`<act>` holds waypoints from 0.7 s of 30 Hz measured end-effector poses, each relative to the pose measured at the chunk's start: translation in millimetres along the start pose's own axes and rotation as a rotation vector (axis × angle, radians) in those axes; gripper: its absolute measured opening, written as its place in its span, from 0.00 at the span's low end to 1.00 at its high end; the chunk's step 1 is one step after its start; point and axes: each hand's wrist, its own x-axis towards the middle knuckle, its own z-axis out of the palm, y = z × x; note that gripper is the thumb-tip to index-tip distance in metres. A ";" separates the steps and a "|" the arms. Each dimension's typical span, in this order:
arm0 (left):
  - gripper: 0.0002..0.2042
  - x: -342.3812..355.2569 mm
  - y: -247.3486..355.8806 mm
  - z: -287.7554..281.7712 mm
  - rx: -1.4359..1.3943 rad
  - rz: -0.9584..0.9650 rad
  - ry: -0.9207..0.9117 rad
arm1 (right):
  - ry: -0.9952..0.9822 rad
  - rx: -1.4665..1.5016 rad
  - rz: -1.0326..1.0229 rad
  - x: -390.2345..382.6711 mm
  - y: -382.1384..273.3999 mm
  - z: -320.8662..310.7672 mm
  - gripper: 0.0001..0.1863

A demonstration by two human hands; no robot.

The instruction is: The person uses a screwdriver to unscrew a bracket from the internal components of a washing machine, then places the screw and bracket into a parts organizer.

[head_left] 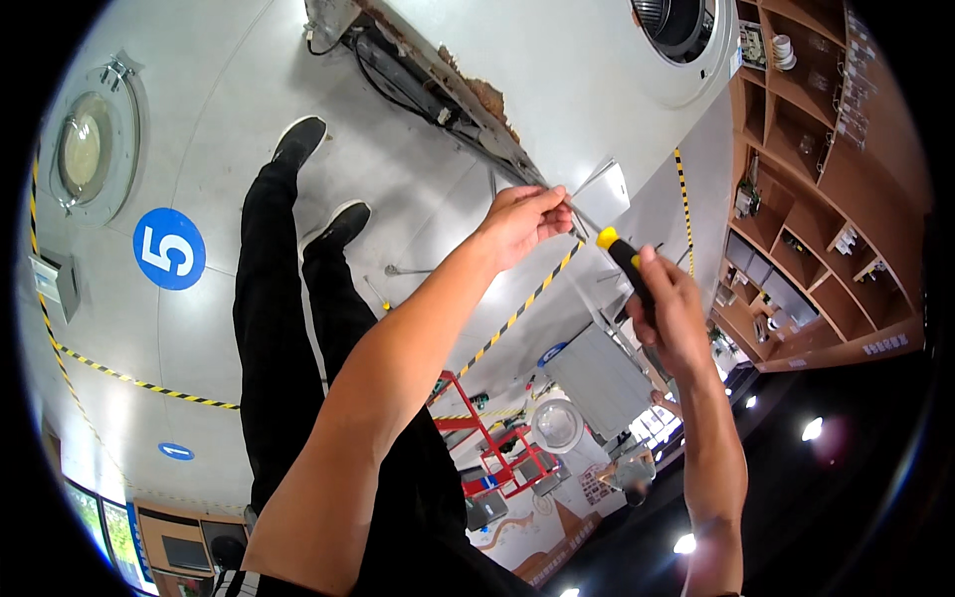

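Observation:
My right hand (668, 308) is closed round the black and yellow handle of a screwdriver (622, 254). Its shaft runs up and left toward the bottom edge of a white washing machine (587, 104), where the tip is hidden near my left fingers. Right at that edge, my left hand (522, 224) is closed in a pinch; whatever it holds, if anything, is too small to tell. Beside the screwdriver shaft, a small white flap (607, 194) stands out from the machine. Rust (484, 98) marks the machine's lower edge, and black cables (383, 85) show in its open underside.
A round washing machine door (126, 149) lies on the floor at far left. Another screwdriver (386, 306) lies near my legs. Yellow-black tape (522, 318) crosses the floor. A red trolley (477, 423) with tools, a grey panel (602, 378) and wooden shelves (796, 149) are further off.

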 end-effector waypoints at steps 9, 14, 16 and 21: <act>0.10 -5.0 -0.8 -3.4 -0.005 0.005 0.019 | 0.125 -0.284 -0.242 -6.6 15.0 9.1 0.22; 0.10 0.7 -2.1 -0.1 0.031 0.000 0.082 | 0.164 -0.398 -0.324 -4.7 29.0 3.9 0.24; 0.10 -0.8 -2.4 -1.7 0.030 0.008 0.104 | 0.344 -0.998 -0.950 -5.4 27.8 4.3 0.25; 0.10 -4.4 -2.5 -0.3 0.020 -0.028 0.102 | 0.239 -0.600 -0.519 4.3 32.7 6.3 0.21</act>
